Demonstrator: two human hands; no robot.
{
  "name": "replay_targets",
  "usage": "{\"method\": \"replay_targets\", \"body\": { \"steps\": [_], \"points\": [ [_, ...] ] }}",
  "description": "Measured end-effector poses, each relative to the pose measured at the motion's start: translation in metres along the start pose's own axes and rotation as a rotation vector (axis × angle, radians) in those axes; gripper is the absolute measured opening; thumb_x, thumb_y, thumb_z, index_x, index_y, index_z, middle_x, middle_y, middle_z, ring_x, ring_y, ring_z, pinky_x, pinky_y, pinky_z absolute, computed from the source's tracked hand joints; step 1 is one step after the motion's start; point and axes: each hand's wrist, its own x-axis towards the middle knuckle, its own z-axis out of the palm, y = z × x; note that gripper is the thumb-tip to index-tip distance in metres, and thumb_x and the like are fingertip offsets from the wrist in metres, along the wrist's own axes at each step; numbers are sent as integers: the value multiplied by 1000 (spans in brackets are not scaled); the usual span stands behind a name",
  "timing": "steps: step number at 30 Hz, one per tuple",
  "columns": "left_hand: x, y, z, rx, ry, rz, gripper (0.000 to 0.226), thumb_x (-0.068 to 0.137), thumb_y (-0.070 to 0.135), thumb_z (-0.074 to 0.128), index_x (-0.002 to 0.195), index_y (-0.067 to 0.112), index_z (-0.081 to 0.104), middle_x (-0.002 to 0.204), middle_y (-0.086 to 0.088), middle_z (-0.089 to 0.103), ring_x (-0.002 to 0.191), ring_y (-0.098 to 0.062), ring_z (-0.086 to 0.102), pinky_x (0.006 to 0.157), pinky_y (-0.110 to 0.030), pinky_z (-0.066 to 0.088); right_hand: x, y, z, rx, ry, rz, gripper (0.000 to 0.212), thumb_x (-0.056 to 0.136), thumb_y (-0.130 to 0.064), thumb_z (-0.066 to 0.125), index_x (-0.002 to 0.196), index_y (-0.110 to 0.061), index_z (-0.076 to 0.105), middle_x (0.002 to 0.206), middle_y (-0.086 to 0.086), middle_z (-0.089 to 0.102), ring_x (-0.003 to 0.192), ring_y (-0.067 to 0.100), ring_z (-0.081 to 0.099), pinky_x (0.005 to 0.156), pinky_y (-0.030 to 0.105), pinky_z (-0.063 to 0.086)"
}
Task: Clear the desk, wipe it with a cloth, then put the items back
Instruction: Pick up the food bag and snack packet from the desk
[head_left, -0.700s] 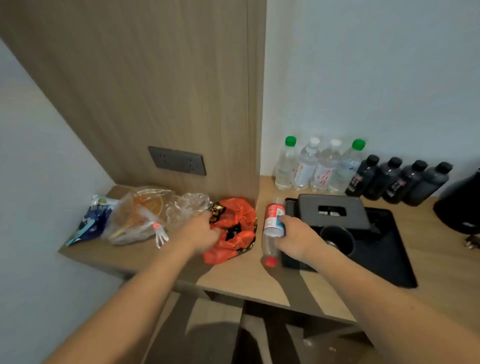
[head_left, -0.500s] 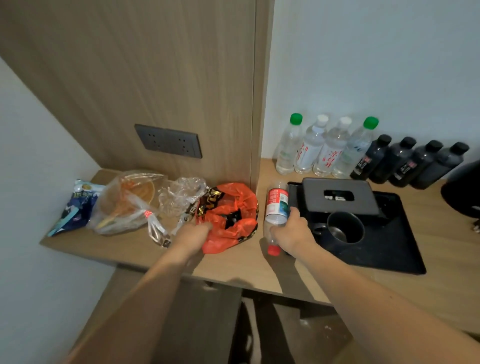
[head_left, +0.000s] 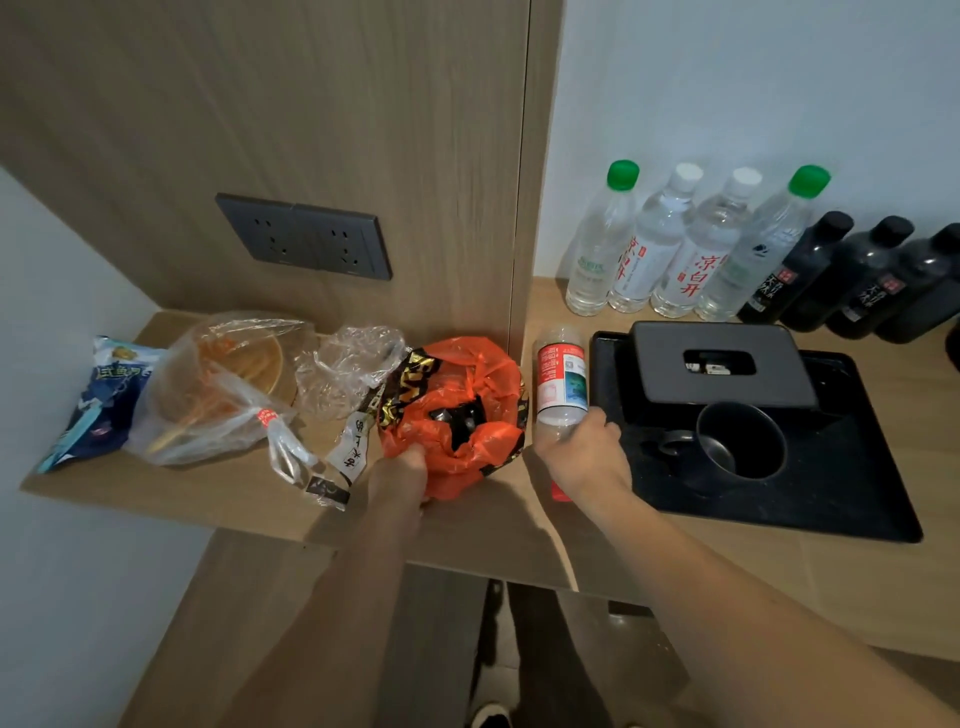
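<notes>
On the wooden desk lies an orange plastic bag with black and yellow print. My left hand grips its near edge. Just to the right, a clear bottle with a red label and red cap lies on its side, cap toward me, and my right hand holds its lower half. Left of the orange bag sit a crumpled clear bag, a clear bag with a food container inside and a blue snack packet.
A black tray on the right carries a dark tissue box and a black mug. Several clear water bottles and black bottles line the back wall. A wall socket sits on the wood panel.
My left hand slid from the clear bags to the near edge of the orange bag and took hold of it. My right hand stays on the lying bottle. The camera moved closer.
</notes>
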Motion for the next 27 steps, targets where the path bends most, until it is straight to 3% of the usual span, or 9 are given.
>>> {"method": "replay_targets", "body": {
  "steps": [2, 6, 9, 11, 14, 18, 22, 27],
  "points": [
    [-4, 1, 1, -71, -7, 0, 40, 101, 28, 54, 135, 7, 53, 110, -10, 58, 84, -22, 58, 68, -31, 49, -3, -1, -3, 114, -21, 24, 68, 83, -49, 66, 133, -11, 39, 121, 12, 48, 96, 28, 56, 78, 35, 50],
    [-28, 7, -12, -181, -21, -18, 49, 94, 32, 61, 138, 12, 51, 125, -14, 62, 103, -31, 61, 91, -46, 55, -32, -1, -27, 343, -49, 110, 72, 67, -53, 69, 124, -14, 47, 115, 8, 56, 95, 28, 62, 81, 44, 58],
    [-62, 12, -27, -289, -62, 3, 40, 91, 25, 66, 127, 12, 55, 114, -16, 68, 102, -35, 67, 89, -50, 58, -62, 3, -61, 654, -66, 195, 73, 56, -53, 66, 118, -16, 51, 109, 7, 62, 93, 28, 65, 82, 47, 58],
    [-90, 17, -35, -340, -103, 53, 44, 89, 27, 67, 130, 15, 55, 116, -13, 69, 105, -32, 68, 88, -49, 59, -79, 4, -90, 870, -99, 256, 57, 72, -40, 69, 118, -13, 52, 104, 7, 64, 89, 26, 66, 75, 42, 59],
    [-130, 22, -36, -368, -98, 153, 48, 88, 29, 67, 131, 16, 53, 115, -10, 70, 101, -29, 70, 79, -46, 61, -105, 16, -127, 1073, -147, 271, 37, 88, -27, 64, 119, -10, 52, 99, 8, 63, 76, 19, 62, 58, 28, 48],
    [-164, 31, -18, -287, -128, 302, 47, 83, 35, 67, 126, 18, 61, 111, -9, 74, 96, -29, 73, 66, -42, 62, -127, 41, -158, 1168, -126, 216, 36, 89, -28, 58, 119, -9, 58, 87, 8, 59, 59, 15, 51, 47, 23, 41],
    [-198, 38, 12, -283, -188, 392, 43, 94, 29, 62, 134, 20, 48, 116, -6, 69, 99, -25, 71, 80, -49, 61, -139, 72, -196, 1266, -9, 149, 24, 91, -22, 50, 108, -7, 56, 74, 7, 50, 52, 14, 42, 41, 21, 33],
    [-251, 41, 62, -219, -269, 502, 46, 95, 33, 57, 140, 29, 45, 124, -5, 66, 105, -28, 69, 84, -56, 59, -153, 131, -247, 1282, 122, 154, 34, 89, -32, 52, 118, -14, 55, 94, 12, 62, 64, 17, 55, 45, 23, 43]
  ]
}}
